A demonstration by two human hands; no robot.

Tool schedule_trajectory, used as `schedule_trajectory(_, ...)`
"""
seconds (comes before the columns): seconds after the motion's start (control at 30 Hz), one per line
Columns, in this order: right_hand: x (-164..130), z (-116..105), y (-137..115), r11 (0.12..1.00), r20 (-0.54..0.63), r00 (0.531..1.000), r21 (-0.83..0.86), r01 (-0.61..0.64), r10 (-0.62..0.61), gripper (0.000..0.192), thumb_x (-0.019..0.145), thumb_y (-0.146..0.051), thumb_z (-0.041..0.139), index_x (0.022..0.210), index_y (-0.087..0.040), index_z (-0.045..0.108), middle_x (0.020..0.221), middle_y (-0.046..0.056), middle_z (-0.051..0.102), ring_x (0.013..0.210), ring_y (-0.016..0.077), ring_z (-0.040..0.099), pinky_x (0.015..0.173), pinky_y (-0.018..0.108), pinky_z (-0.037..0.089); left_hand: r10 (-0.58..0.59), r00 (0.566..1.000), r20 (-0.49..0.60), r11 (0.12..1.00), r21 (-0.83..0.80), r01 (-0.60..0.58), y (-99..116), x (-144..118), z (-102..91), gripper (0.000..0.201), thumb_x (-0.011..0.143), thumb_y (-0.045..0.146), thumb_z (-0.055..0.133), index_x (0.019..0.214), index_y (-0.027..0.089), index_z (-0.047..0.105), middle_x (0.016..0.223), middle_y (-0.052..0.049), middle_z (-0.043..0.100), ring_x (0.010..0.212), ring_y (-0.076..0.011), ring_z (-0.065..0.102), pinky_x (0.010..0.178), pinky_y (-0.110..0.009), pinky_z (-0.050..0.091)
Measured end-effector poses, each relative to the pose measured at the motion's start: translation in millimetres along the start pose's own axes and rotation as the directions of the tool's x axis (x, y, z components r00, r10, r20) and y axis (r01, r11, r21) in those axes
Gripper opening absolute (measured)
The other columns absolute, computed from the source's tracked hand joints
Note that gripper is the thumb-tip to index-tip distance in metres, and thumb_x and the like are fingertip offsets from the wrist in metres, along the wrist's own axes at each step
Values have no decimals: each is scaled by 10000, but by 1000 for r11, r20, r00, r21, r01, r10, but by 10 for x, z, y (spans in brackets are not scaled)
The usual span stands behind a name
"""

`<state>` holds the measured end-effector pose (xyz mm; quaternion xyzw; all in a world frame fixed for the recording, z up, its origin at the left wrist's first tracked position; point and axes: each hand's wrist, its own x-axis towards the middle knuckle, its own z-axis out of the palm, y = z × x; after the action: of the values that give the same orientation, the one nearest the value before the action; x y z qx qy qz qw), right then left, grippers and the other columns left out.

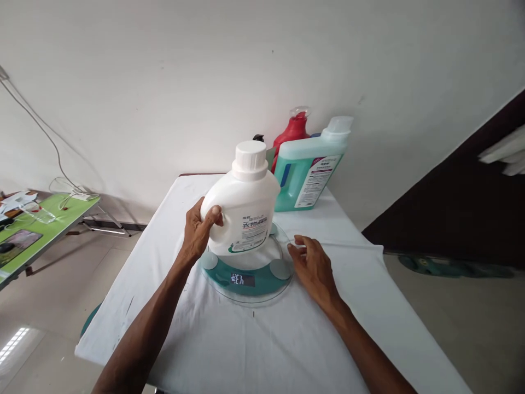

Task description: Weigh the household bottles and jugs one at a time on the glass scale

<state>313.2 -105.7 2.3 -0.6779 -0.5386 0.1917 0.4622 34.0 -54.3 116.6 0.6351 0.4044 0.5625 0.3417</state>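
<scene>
My left hand [200, 227] is closed round the handle of a white laundry detergent bottle [246, 191] with a white screw cap and a printed label. The bottle leans slightly over a round glass scale [264, 279] with a teal band; whether its base touches the glass I cannot tell. On the scale's near side a small display [243, 279] is lit with digits. My right hand [314, 268] is beside the scale's right rim, fingers loosely bent and thumb apart, with nothing held. Whether its fingertips touch the rim is unclear.
Behind the white bottle stand a teal liquid jug [309, 178] and a red bottle [293, 131], close to the wall. A white cloth [340, 323] covers the table. To the left is a green table [49, 221] with papers, a cable and a mouse.
</scene>
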Motion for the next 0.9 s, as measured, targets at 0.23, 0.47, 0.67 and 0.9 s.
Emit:
schedule_trajectory(0.23,-407,54,-36,979,4,990,148,-137,138,541,967,-638,495,1212,-185,662,1041,142,767,933,297,737,840,453,597,-178,980,-87,974,-157,163,55,109,112,503,690,543,919,644,186,568,537,58,421,507,-73,323,496,-238,273)
schedule_trajectory(0.47,-611,131,19,950,-79,992,304,-68,96,506,1035,-619,519,1283,-202,663,1065,119,746,904,274,724,778,432,615,-206,946,-249,969,-188,162,184,110,346,522,597,452,934,595,210,472,527,88,314,496,-58,274,454,-219,250)
schedule_trajectory(0.67,-625,199,94,936,-117,992,353,0,44,474,1079,-611,503,1278,-214,667,1011,87,719,865,255,699,784,424,617,-134,967,-218,965,-252,77,540,323,768,640,597,509,926,569,240,346,518,105,230,473,-47,218,437,-222,230)
schedule_trajectory(0.9,-625,227,104,928,-145,987,373,-4,63,490,1111,-606,427,1266,-216,681,1178,147,753,1043,285,734,899,446,628,-152,987,-44,928,-350,127,446,565,1734,612,627,649,925,607,208,501,528,72,366,487,-59,311,449,-232,276)
